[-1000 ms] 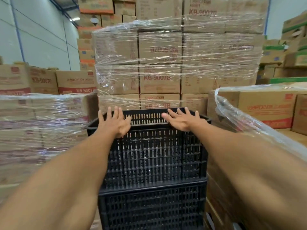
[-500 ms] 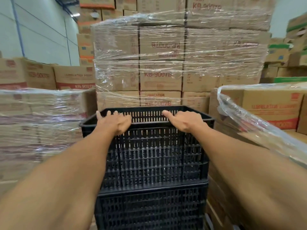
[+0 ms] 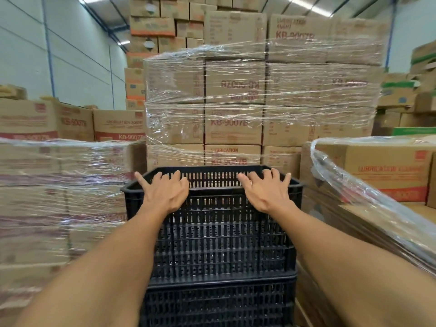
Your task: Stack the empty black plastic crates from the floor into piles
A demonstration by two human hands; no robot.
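A black slotted plastic crate (image 3: 219,232) sits on top of another black crate (image 3: 219,305), forming a pile straight ahead of me. The top crate is empty as far as its inside shows. My left hand (image 3: 165,192) lies palm down on the left part of its near rim, fingers spread over the edge. My right hand (image 3: 266,191) rests the same way on the right part of the rim. Neither hand is wrapped around the rim. The bottom of the pile is cut off by the frame.
Shrink-wrapped pallets of cardboard boxes hem the pile in: one on the left (image 3: 59,197), a tall one behind (image 3: 236,102), and lower boxes under loose plastic film (image 3: 368,185) on the right. A pale wall (image 3: 70,55) runs along the far left.
My hands came down from just above the rim onto it, curled over it, and now lie there with fingers spread again. The view has tilted upward slightly.
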